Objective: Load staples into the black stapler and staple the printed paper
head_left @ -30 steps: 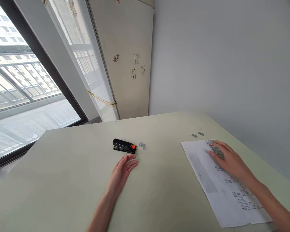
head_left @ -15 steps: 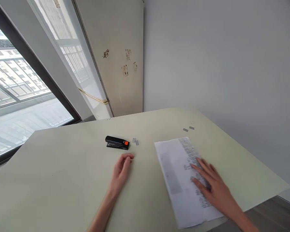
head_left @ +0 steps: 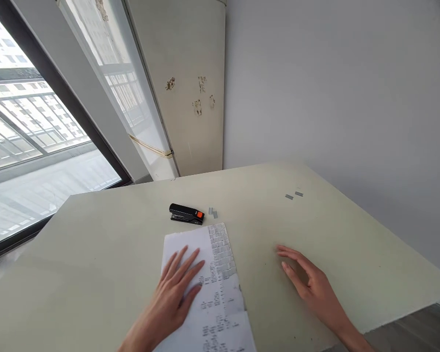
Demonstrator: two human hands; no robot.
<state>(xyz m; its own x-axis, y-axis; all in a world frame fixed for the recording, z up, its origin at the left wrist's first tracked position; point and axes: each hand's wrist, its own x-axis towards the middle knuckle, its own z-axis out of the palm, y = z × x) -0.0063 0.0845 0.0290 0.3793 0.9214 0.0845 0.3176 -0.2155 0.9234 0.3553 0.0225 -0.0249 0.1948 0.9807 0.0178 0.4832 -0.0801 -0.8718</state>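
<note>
A printed sheet or thin stack of paper (head_left: 220, 293) lies on the table in front of me, with rows of small dark print along its right side. My left hand (head_left: 176, 288) rests flat on its left part, fingers spread. To the right of the paper, apart from it, my right hand (head_left: 310, 283) hovers over or touches the table, fingers loosely curved and holding nothing. A black stapler (head_left: 186, 213) with an orange patch lies just beyond the paper's far edge. Beside it are two small strips of staples (head_left: 213, 212).
Two more small grey strips (head_left: 294, 195) lie farther back on the pale table (head_left: 106, 259). A cream fridge-like cabinet (head_left: 190, 132) with brown marks stands behind the table, a window (head_left: 25, 107) at left. A grey wall (head_left: 333, 88) borders the right.
The paper has moved left from under my right hand and now lies beneath my left hand. My left hand has opened flat; my right hand is off the paper. The view has shifted slightly.
</note>
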